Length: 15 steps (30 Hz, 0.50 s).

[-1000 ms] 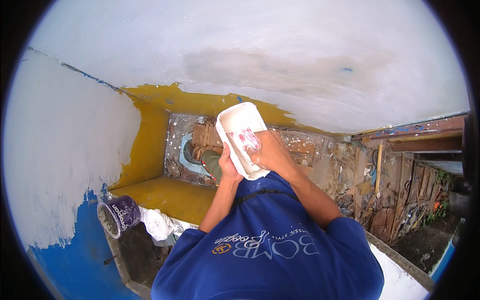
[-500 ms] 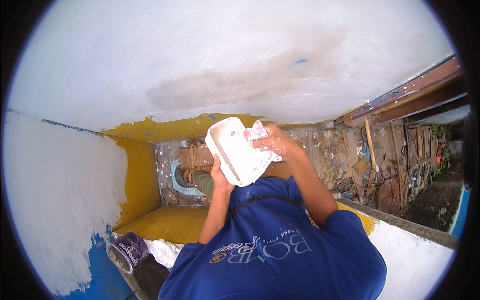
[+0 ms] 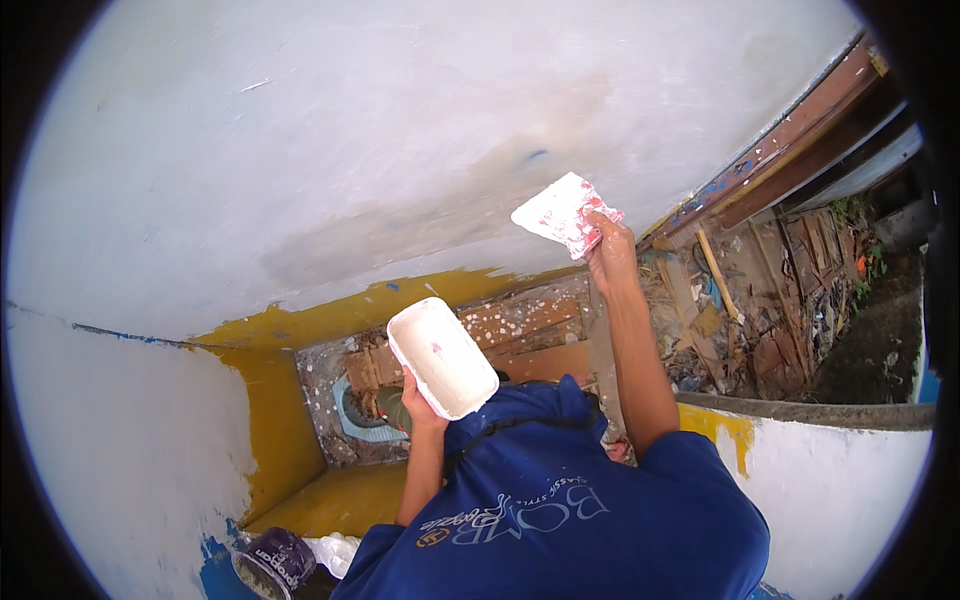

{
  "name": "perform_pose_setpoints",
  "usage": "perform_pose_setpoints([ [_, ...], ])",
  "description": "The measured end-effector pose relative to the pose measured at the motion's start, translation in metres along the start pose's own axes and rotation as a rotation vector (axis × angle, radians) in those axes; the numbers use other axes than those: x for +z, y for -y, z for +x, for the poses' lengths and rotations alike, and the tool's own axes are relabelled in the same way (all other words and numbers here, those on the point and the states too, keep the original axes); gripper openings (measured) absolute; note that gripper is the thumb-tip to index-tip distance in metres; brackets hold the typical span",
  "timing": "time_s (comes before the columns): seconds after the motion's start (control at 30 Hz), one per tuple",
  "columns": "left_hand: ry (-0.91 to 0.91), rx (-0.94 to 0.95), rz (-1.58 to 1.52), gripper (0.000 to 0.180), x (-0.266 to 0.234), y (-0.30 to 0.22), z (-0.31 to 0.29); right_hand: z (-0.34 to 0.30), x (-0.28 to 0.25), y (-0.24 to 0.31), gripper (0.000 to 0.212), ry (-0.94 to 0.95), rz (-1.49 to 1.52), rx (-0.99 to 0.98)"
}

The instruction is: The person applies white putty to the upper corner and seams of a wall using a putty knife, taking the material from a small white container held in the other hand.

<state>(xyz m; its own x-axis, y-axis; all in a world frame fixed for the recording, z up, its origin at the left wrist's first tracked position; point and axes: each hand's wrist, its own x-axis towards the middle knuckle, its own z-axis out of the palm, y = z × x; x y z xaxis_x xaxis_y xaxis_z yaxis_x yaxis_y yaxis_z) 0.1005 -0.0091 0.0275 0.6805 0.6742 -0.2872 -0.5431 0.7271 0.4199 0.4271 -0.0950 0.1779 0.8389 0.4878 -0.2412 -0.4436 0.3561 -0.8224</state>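
Note:
My left hand [image 3: 424, 408] grips the near left side of a white rectangular plastic tub [image 3: 440, 355], tilted so its inside shows, coated with a pale paste and a small pink smear. Out to the right, my right hand [image 3: 613, 258] is closed on a flat putty spreader [image 3: 560, 208] covered in white paste with pink-red streaks. The spreader is raised in front of the wall [image 3: 400, 150]; whether it touches the surface I cannot tell. That wall is whitish with a grey-brown patch and a bare yellow strip along its bottom.
A purple bucket [image 3: 278, 560] lies at the lower left beside a white plastic bag [image 3: 335, 552]. On the floor sits a light-blue squat toilet pan [image 3: 372, 430] near wooden boards [image 3: 545, 365]. Sticks and rubble [image 3: 770, 320] fill the right side, beyond a low wall [image 3: 800, 455].
My right hand has lifted the spreader out of the tub, up and right toward the wall. The tub has moved slightly lower, its inside now uncovered. My view has turned a little.

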Motion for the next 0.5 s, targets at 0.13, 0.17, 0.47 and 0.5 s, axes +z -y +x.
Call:
perform_pose_setpoints([
  [0.13, -0.001, 0.001, 0.024, 0.059, 0.003, -0.003, 0.002, 0.021, 0.019, 0.018, 0.021, -0.174, -0.361, -0.189],
  [0.17, -0.03, 0.013, 0.046, 0.059, 0.006, -0.005, 0.002, 0.03, 0.024, 0.02, 0.021, -0.224, -0.445, -0.235],
  [0.47, 0.003, 0.007, -0.002, 0.06, -0.016, -0.011, 0.001, 0.073, 0.085, 0.06, 0.016, -0.284, -0.342, -0.181],
  [0.5, -0.004, 0.002, 0.006, 0.06, -0.02, -0.011, 0.0, 0.079, 0.09, 0.067, 0.017, -0.293, -0.333, -0.205],
])
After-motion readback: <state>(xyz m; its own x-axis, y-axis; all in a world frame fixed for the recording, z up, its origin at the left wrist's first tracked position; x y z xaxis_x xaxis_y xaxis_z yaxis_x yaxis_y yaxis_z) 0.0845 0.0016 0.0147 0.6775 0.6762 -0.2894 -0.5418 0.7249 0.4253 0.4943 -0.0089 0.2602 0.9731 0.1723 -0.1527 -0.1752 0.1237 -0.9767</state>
